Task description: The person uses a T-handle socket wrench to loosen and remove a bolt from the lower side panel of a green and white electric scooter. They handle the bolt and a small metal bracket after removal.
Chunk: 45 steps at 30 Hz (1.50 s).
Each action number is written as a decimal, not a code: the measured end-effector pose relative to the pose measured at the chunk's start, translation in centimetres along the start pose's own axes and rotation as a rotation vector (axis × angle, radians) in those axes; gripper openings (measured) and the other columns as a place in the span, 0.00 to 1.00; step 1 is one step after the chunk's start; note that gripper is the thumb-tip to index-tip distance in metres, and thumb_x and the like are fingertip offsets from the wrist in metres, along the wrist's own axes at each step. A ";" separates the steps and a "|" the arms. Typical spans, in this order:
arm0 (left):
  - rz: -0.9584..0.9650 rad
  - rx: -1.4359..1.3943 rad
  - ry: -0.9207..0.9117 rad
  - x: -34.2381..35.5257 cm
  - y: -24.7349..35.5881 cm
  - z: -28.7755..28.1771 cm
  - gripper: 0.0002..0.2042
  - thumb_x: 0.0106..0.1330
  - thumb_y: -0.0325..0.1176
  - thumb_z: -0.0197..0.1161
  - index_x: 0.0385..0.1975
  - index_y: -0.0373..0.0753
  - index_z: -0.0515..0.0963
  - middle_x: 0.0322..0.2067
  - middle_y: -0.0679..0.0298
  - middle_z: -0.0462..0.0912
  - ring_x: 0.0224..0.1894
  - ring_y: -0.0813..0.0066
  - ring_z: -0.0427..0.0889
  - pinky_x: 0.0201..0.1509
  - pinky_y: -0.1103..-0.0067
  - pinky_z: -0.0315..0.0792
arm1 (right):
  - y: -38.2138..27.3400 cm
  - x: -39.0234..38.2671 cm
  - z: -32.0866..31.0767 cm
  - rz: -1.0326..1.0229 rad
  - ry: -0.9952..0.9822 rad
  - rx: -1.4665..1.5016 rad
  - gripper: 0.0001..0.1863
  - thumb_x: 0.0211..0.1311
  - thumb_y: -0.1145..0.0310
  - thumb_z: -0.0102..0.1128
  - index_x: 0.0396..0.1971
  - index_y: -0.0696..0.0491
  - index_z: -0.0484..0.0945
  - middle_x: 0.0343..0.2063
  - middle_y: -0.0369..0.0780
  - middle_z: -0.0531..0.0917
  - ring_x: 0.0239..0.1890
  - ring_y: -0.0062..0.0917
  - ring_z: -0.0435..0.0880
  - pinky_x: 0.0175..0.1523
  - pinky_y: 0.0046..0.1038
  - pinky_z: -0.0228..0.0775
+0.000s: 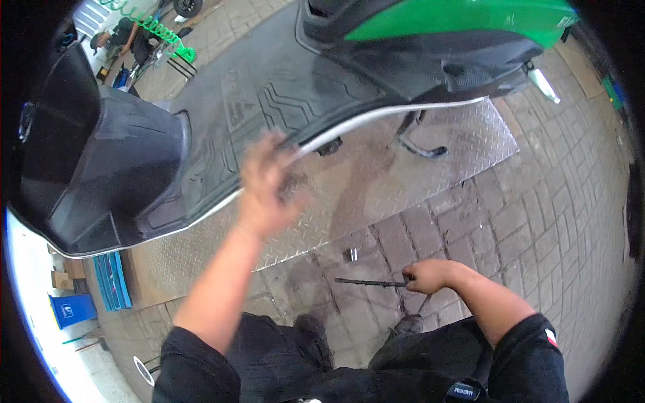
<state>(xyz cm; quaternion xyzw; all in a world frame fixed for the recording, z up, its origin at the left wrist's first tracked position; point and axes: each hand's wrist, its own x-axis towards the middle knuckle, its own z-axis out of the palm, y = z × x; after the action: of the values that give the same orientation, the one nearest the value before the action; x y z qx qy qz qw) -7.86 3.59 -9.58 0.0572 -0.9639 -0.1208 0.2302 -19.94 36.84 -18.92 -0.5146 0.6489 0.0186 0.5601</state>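
- Right hand [430, 276]: closed around a thin black rod [369, 282], above the brick floor [463, 218].
- Left hand [267, 188]: blurred, fingers spread, by the edge of the scooter [262, 80]; I cannot tell if touching.
- The scooter hides part of the metal plate [463, 144]; its stand [423, 149] juts below.
- Small metal cylinder [354, 254]: near the rod's tip.
- Blue bin [74, 310], blue crate [112, 282]: far left.
- Green hose [154, 28]: upper left.

Repair wkshp for 2-wheelers, I'd say from where I stand: green-and-blk scooter [269, 87] over a chequered metal plate [470, 144], brick-paved flr [537, 221], dark rod-like tool [369, 282] out. Far side, upper L: green coiled hose [161, 32], air-line type, a blk wheel [188, 7], and a 2nd person [123, 32] down low, surroundings too small to read. Lower L, nr the scooter's front: blue bin [72, 311] and blue slotted stand [112, 281].
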 end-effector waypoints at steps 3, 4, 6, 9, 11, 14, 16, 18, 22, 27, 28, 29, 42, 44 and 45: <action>0.037 -0.262 -0.412 -5.7 7.2 0.5 0.35 0.48 0.46 0.72 0.61 0.55 0.69 0.65 0.61 0.64 0.71 0.58 0.55 0.72 0.52 0.45 | -5.4 -4.9 -3.3 0.068 0.124 0.538 0.27 0.69 0.48 0.47 0.45 0.59 0.78 0.38 0.49 0.83 0.43 0.39 0.81 0.51 0.35 0.70; 0.065 -0.324 -0.477 -6.3 8.9 1.3 0.33 0.50 0.46 0.71 0.60 0.56 0.70 0.64 0.61 0.65 0.71 0.59 0.55 0.73 0.52 0.44 | -7.0 -6.5 -3.3 0.126 0.202 0.722 0.28 0.71 0.47 0.44 0.45 0.59 0.78 0.36 0.47 0.84 0.41 0.34 0.81 0.49 0.33 0.71; 0.108 -0.239 -0.429 -5.8 10.0 2.5 0.27 0.52 0.45 0.69 0.55 0.53 0.73 0.55 0.59 0.72 0.65 0.59 0.64 0.70 0.53 0.50 | -7.8 -7.6 -1.2 -0.038 0.253 1.091 0.27 0.75 0.50 0.36 0.54 0.58 0.74 0.32 0.38 0.80 0.35 0.23 0.77 0.43 0.27 0.70; 0.100 -0.158 -0.483 -3.4 9.8 4.9 0.17 0.57 0.44 0.65 0.45 0.48 0.77 0.40 0.57 0.80 0.51 0.58 0.76 0.62 0.57 0.61 | -8.2 -6.9 2.2 -0.281 0.413 1.380 0.35 0.70 0.41 0.41 0.60 0.58 0.67 0.28 0.34 0.77 0.30 0.15 0.73 0.36 0.19 0.66; 0.103 -0.169 -0.322 -2.6 8.7 6.5 0.11 0.61 0.45 0.61 0.31 0.44 0.77 0.22 0.58 0.78 0.32 0.55 0.79 0.45 0.63 0.69 | -8.5 -6.9 1.1 -0.581 0.380 1.556 0.46 0.58 0.35 0.56 0.64 0.59 0.62 0.28 0.33 0.75 0.29 0.14 0.72 0.37 0.18 0.65; 0.074 -0.210 -0.282 -0.2 8.7 8.4 0.12 0.60 0.46 0.61 0.27 0.43 0.77 0.23 0.57 0.78 0.32 0.55 0.79 0.44 0.63 0.69 | -7.2 -8.8 1.1 -0.496 0.628 1.260 0.58 0.44 0.35 0.69 0.66 0.60 0.56 0.31 0.33 0.78 0.33 0.20 0.76 0.40 0.25 0.69; 0.077 -0.240 -0.277 0.7 8.8 9.3 0.13 0.60 0.47 0.62 0.26 0.42 0.76 0.23 0.57 0.78 0.32 0.56 0.79 0.43 0.64 0.69 | -7.6 -8.4 0.3 -0.486 0.880 0.963 0.46 0.47 0.53 0.73 0.63 0.59 0.63 0.31 0.38 0.80 0.34 0.28 0.80 0.43 0.31 0.71; 0.151 -0.177 -0.111 0.9 8.4 10.3 0.14 0.59 0.47 0.62 0.25 0.42 0.76 0.22 0.58 0.78 0.32 0.57 0.79 0.42 0.65 0.69 | -9.4 -7.9 -0.7 -0.192 1.014 0.386 0.30 0.52 0.69 0.65 0.57 0.56 0.71 0.32 0.44 0.80 0.34 0.36 0.81 0.42 0.32 0.72; 0.215 -0.220 -0.019 2.2 7.7 11.1 0.14 0.59 0.47 0.63 0.25 0.42 0.76 0.22 0.60 0.77 0.31 0.59 0.78 0.42 0.67 0.68 | -10.4 -6.6 -0.9 -0.187 1.145 0.425 0.21 0.54 0.79 0.55 0.51 0.56 0.76 0.31 0.48 0.79 0.34 0.42 0.80 0.42 0.34 0.73; 0.214 -0.234 -0.001 3.0 7.3 10.8 0.14 0.57 0.46 0.65 0.24 0.42 0.76 0.22 0.61 0.77 0.31 0.60 0.78 0.42 0.68 0.69 | -10.6 -6.5 -1.6 -0.194 1.179 0.395 0.21 0.52 0.80 0.55 0.49 0.56 0.77 0.30 0.47 0.79 0.34 0.40 0.81 0.42 0.34 0.73; 0.212 -0.234 -0.003 3.0 7.3 10.7 0.14 0.57 0.46 0.65 0.24 0.42 0.76 0.22 0.61 0.77 0.31 0.60 0.78 0.42 0.68 0.69 | -10.8 -6.7 -1.7 -0.187 1.170 0.410 0.20 0.53 0.80 0.55 0.48 0.56 0.77 0.30 0.47 0.79 0.34 0.40 0.81 0.42 0.34 0.73; 0.215 -0.261 0.007 3.1 7.3 10.6 0.13 0.57 0.46 0.65 0.23 0.42 0.75 0.22 0.61 0.77 0.31 0.60 0.78 0.42 0.68 0.68 | -11.0 -6.8 -1.7 -0.180 1.162 0.426 0.19 0.53 0.80 0.55 0.48 0.57 0.77 0.31 0.47 0.80 0.34 0.41 0.81 0.42 0.34 0.73; 0.247 -0.468 -0.038 3.9 6.0 9.7 0.13 0.55 0.41 0.66 0.22 0.39 0.73 0.20 0.59 0.73 0.29 0.55 0.75 0.38 0.65 0.67 | -13.1 -5.4 -0.5 -0.327 1.022 1.289 0.14 0.64 0.79 0.51 0.49 0.61 0.75 0.29 0.35 0.77 0.29 0.16 0.73 0.35 0.19 0.66; 0.242 -0.478 -0.072 4.1 5.5 9.5 0.12 0.55 0.41 0.66 0.23 0.39 0.74 0.22 0.58 0.74 0.32 0.54 0.76 0.40 0.65 0.67 | -13.6 -5.1 -0.7 -0.398 1.029 1.474 0.15 0.65 0.78 0.51 0.51 0.59 0.74 0.30 0.35 0.77 0.29 0.14 0.73 0.35 0.17 0.66; 0.236 -0.490 -0.112 4.0 5.3 9.4 0.12 0.55 0.40 0.66 0.24 0.39 0.75 0.24 0.57 0.76 0.34 0.53 0.77 0.42 0.64 0.68 | -14.3 -5.2 -1.1 -0.399 1.020 1.473 0.15 0.65 0.78 0.51 0.51 0.59 0.74 0.30 0.35 0.77 0.29 0.14 0.73 0.35 0.17 0.66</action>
<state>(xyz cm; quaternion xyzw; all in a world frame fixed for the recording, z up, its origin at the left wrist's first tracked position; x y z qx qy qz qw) -15.99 9.92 -14.59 -0.1198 -0.9173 -0.3254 0.1958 -11.71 32.85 -6.73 -0.0759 0.5644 -0.7263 0.3851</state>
